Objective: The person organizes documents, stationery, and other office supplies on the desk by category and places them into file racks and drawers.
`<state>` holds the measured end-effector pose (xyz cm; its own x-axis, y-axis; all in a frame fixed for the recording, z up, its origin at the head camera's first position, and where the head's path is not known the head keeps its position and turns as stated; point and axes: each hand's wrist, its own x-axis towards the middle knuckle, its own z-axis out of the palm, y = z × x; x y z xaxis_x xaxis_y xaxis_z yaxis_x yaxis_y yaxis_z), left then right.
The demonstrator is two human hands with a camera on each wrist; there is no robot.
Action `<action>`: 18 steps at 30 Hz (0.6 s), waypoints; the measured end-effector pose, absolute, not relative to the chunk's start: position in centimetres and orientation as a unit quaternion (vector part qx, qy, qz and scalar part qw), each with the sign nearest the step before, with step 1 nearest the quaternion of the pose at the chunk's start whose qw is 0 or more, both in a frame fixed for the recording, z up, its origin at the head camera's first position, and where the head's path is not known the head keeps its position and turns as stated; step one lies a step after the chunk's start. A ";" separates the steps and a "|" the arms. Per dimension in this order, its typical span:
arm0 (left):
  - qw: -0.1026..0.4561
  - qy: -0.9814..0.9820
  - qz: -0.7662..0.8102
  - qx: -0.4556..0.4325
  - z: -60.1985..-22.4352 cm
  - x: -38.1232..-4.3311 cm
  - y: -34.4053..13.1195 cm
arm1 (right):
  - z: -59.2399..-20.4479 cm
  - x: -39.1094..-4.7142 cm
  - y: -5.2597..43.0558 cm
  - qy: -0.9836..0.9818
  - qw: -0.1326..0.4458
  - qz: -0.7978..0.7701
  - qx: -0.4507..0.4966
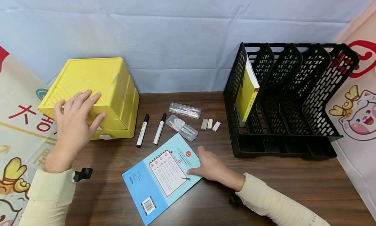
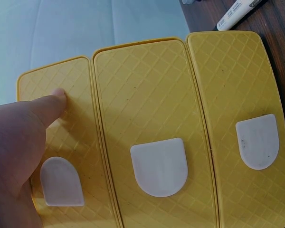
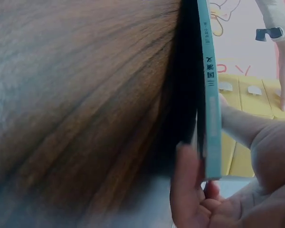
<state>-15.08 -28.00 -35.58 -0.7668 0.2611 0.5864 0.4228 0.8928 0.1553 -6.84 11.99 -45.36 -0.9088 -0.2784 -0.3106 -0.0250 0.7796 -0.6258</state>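
Observation:
On the left stands a yellow box of three small drawers point(image 1: 120, 98), each front bearing a white tab. My left hand point(image 1: 74, 113) rests on its top front edge, fingers spread over the top. In the left wrist view its thumb point(image 2: 50, 107) lies against a drawer front beside a white tab point(image 2: 61, 181). My right hand point(image 1: 210, 164) grips a light-blue book point(image 1: 173, 177) by its right edge, thumb on the cover and fingers underneath. The right wrist view shows the book's spine point(image 3: 211, 104) edge-on, raised off the wooden table.
Two markers point(image 1: 142, 131), two clear plastic cases point(image 1: 185, 110) and several small erasers point(image 1: 210, 123) lie behind the book. At the right stands a black mesh file rack point(image 1: 285, 144), with a yellow book point(image 1: 247, 92) upright in its left slot.

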 end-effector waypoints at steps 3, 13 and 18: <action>0.288 -0.930 -0.139 -0.182 -35.5 -15.1 -28.0 | -45.3 -7.0 12.2 0.914 0.203 -0.343 -0.081; 0.278 -0.933 -0.146 -0.177 -35.5 -15.0 -27.9 | -45.4 -7.1 13.0 0.827 0.268 -0.489 -0.075; 0.281 -0.931 -0.145 -0.182 -35.5 -15.1 -28.0 | -45.2 -7.1 13.6 0.814 0.252 -0.518 -0.072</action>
<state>-15.08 -28.00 -35.54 -0.7760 0.2573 0.5759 0.4199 0.8920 0.1672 -7.12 13.55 -45.22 -0.8625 -0.3784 -0.3360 0.1439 0.4532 -0.8797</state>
